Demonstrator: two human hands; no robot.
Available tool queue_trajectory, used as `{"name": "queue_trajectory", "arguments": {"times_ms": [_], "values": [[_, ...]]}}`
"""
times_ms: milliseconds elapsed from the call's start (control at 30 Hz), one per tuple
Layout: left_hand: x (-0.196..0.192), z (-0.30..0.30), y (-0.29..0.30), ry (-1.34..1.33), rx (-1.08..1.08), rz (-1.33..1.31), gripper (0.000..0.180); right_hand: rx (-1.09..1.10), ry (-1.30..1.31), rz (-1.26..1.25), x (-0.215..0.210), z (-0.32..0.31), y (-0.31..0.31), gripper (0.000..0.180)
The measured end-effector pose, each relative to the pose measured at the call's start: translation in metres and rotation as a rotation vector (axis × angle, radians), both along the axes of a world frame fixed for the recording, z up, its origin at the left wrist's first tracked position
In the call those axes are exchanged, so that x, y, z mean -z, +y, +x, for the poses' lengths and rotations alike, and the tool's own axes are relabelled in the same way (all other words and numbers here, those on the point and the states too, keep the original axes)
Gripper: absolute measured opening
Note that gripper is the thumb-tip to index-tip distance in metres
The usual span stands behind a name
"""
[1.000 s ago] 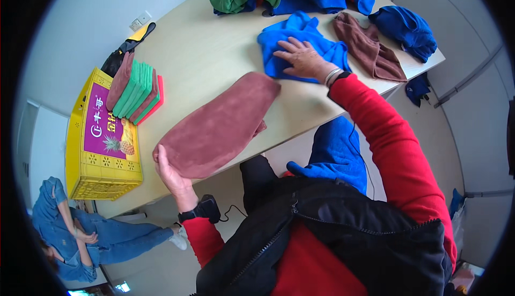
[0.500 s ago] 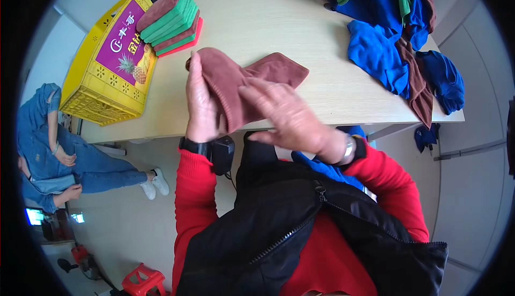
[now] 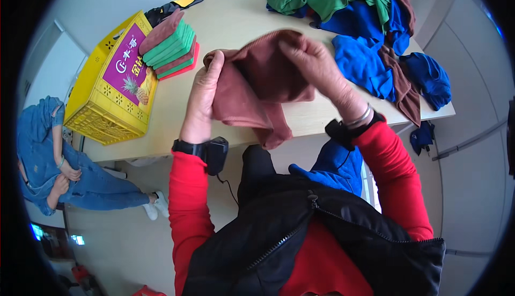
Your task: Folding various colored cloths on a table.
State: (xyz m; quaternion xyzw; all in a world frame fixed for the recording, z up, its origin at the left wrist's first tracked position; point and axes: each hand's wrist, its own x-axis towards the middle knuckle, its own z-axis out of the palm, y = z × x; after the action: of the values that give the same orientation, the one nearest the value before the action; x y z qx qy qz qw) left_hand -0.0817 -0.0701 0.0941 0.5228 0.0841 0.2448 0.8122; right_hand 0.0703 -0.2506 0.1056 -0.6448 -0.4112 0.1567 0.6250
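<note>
A brown cloth towel (image 3: 241, 100) hangs between my hands over the table's front edge. My left hand (image 3: 203, 93) grips its left side, thumb on top. At its upper right corner, my right hand (image 3: 316, 62) pinches the edge and holds it raised, so the cloth gapes in a dark fold. The lower end of the towel droops toward my lap. Beyond my left hand stands a neat stack of folded cloths (image 3: 170, 49), green and brown with a red one at the bottom.
A yellow plastic crate (image 3: 110, 108) with a purple panel stands at the table's left. Crumpled blue, green and brown cloths (image 3: 370, 17) are heaped at the back right of the pale table (image 3: 236, 11). A person in denim (image 3: 91, 183) sits at the left.
My right hand has gone from lying over the towel to lifting its far corner up and right. The towel has opened out and hangs lower. The view has shifted slightly.
</note>
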Motion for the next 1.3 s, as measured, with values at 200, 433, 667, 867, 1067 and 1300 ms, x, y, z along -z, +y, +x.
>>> {"name": "queue_trajectory", "arguments": {"times_ms": [200,433,667,867,1067,1300], "values": [[-0.036,-0.039,0.026,0.239,0.144,0.677,0.033,0.094,-0.181,0.267,-0.051,0.033,-0.022,0.025],[-0.051,-0.064,0.063,0.375,0.052,1.038,0.025,0.218,-0.318,0.301,-0.087,0.055,-0.060,0.027],[-0.067,-0.075,0.043,0.052,-0.224,0.824,0.018,0.346,-0.323,0.280,-0.093,0.053,-0.083,0.028],[-0.079,-0.087,0.011,-0.044,-0.278,0.820,0.019,0.309,-0.236,0.336,-0.099,0.062,-0.108,0.032],[-0.091,-0.093,-0.023,-0.088,-0.127,0.647,0.019,0.365,-0.299,0.245,-0.138,0.094,-0.123,0.036],[0.030,-0.060,0.003,0.115,-0.181,0.307,0.016,0.389,-1.024,-0.114,-0.114,0.134,0.034,0.029]]}}
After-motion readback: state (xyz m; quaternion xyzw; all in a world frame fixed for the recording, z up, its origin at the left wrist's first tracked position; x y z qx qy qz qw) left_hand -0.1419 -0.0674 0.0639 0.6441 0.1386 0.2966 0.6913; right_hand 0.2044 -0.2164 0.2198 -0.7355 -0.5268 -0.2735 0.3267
